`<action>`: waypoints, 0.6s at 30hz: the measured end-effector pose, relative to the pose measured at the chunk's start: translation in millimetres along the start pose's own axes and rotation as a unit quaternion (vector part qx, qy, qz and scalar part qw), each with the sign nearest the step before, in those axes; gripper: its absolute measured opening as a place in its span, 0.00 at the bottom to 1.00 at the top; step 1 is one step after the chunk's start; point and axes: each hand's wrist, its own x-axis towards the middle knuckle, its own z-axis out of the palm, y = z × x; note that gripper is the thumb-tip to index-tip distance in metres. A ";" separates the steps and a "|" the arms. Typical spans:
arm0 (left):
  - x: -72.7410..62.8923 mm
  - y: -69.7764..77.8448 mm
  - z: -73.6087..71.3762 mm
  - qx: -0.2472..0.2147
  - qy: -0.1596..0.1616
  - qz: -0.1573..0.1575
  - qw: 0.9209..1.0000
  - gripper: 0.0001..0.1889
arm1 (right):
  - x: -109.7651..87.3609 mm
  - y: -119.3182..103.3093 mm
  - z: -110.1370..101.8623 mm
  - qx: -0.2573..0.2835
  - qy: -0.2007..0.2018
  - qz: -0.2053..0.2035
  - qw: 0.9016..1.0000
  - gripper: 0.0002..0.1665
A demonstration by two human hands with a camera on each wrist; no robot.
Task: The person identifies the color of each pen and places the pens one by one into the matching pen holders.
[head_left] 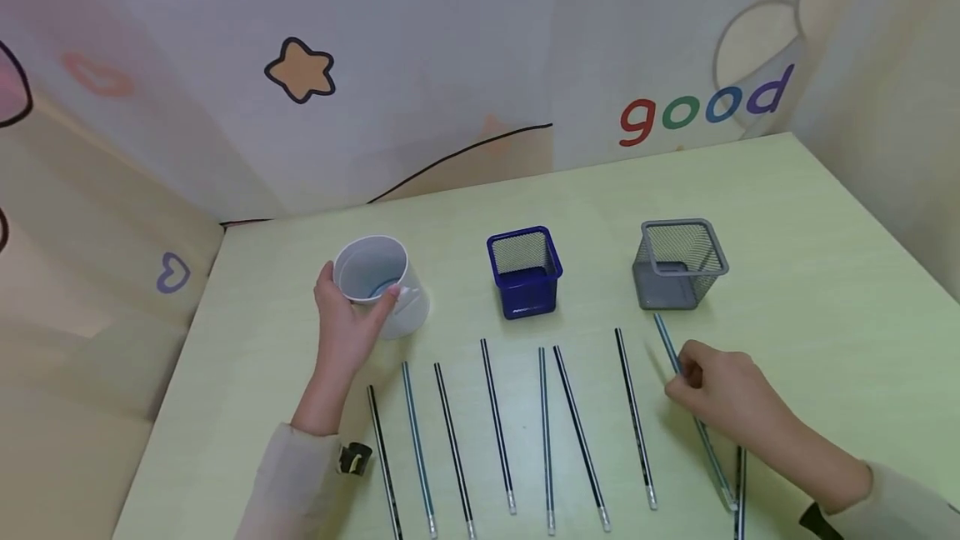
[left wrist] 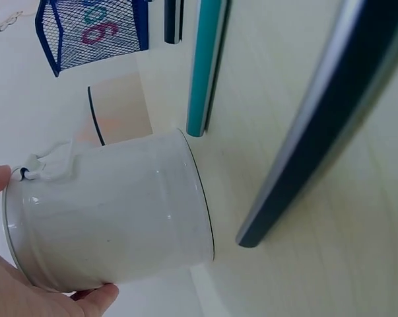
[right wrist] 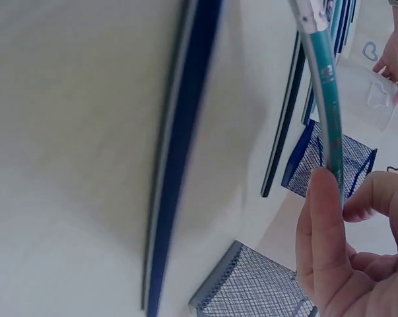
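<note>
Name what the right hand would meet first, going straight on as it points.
The right hand probably meets the dark pencil just left of it; height is unclear, and passing above, it would reach the blue basket.

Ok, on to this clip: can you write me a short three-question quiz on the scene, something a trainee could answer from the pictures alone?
1. Open question: what does the left hand hold?
2. True or false: the right hand holds a bright red pencil.
3. Fill the gap: the mesh basket nearer the right hand is ____ in colour.

Key:
1. A white mug, gripped near its rim.
2. False; it pinches a teal pencil.
3. Gray.
</note>
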 end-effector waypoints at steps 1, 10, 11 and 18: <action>0.1 -0.4 0.1 0.003 0.001 0.001 1.000 0.51 | 0.3 0.0 -0.9 0.000 0.003 -0.002 1.000 0.03; -0.4 -4.6 0.2 -0.014 0.004 0.030 0.999 0.50 | 0.8 -4.8 -5.5 0.006 0.014 0.003 1.000 0.02; -0.5 -4.9 0.4 -0.015 0.004 0.030 0.999 0.50 | 0.6 -5.5 -5.5 0.007 0.014 0.005 1.000 0.02; -2.1 -7.3 1.9 -0.026 0.010 0.032 0.999 0.49 | 1.1 -7.0 -8.8 0.007 0.024 0.005 1.000 0.04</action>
